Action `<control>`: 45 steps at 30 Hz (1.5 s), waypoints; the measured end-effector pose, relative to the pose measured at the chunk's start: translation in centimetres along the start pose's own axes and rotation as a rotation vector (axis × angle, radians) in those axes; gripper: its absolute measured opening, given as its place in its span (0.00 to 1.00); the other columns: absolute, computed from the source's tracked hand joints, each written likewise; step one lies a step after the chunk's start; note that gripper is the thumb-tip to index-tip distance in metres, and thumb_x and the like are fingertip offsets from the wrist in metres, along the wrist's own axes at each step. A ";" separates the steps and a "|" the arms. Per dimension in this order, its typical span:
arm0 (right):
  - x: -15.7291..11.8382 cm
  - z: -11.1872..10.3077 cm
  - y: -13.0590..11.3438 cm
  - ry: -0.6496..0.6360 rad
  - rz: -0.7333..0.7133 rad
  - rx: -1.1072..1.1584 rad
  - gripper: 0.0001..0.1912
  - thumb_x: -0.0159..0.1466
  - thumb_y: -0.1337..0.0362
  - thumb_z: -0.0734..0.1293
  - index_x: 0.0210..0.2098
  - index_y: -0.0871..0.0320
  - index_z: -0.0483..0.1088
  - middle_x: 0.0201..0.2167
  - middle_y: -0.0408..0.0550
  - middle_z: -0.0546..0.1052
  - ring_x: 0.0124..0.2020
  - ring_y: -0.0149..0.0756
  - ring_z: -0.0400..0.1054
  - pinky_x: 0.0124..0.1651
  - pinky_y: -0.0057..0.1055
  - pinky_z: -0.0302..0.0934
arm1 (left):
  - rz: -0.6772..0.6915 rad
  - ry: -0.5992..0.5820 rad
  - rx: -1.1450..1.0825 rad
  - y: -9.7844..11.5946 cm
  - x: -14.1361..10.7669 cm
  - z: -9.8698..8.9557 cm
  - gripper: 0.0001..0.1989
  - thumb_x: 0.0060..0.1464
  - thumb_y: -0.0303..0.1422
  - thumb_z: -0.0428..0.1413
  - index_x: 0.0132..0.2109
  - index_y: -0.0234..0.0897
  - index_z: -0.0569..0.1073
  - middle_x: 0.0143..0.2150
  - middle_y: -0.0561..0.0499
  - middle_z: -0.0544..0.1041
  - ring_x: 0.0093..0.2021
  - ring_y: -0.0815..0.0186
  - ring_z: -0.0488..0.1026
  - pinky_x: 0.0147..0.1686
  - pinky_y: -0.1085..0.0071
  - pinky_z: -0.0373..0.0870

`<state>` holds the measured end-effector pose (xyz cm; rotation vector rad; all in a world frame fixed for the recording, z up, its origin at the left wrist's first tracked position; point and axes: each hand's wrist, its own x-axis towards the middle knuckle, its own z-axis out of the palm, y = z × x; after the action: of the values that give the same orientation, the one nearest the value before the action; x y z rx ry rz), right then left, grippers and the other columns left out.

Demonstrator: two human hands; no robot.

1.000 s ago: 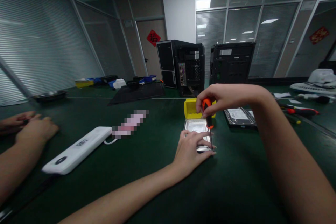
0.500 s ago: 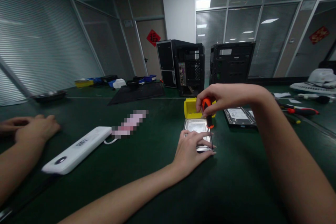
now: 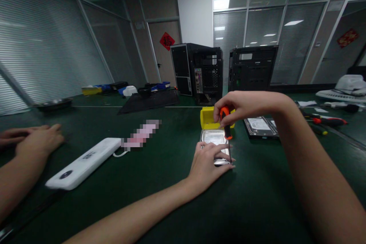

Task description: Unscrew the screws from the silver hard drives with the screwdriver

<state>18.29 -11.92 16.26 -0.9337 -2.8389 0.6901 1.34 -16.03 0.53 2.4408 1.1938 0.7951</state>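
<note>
A hard drive (image 3: 211,136) with a white label lies on the green table. My left hand (image 3: 208,163) rests over its lower part and holds it, fingers stretched across to the right edge. Above it, my right hand (image 3: 231,109) grips the orange and black handle of a screwdriver (image 3: 228,131). The shaft points down past my left fingertips to the drive's near right corner; the tip is hard to make out. Just behind the drive stands an open yellow case (image 3: 206,117), partly covered by my right hand.
A second hard drive (image 3: 259,126) lies to the right, with pliers (image 3: 330,121) beyond. Two computer cases (image 3: 197,72) stand at the back. On the left are a white power bank (image 3: 85,164), its cable, and another person's hands (image 3: 40,139).
My hands, the screwdriver and the hard drive look almost unchanged. The other person's hands at the left have shifted slightly.
</note>
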 end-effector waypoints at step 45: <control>-1.7 -0.1 -1.1 -0.088 0.124 -0.100 0.12 0.56 0.63 0.62 0.39 0.59 0.68 0.35 0.46 0.72 0.34 0.30 0.66 0.33 0.23 0.59 | 0.037 0.058 -0.032 -0.5 -0.1 0.3 0.24 0.48 0.36 0.61 0.52 0.47 0.64 0.36 0.60 0.79 0.43 0.63 0.69 0.48 0.62 0.48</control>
<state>19.07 -13.67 17.00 -1.1307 -2.9360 0.6209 1.09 -15.83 0.01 2.4364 1.1499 0.8948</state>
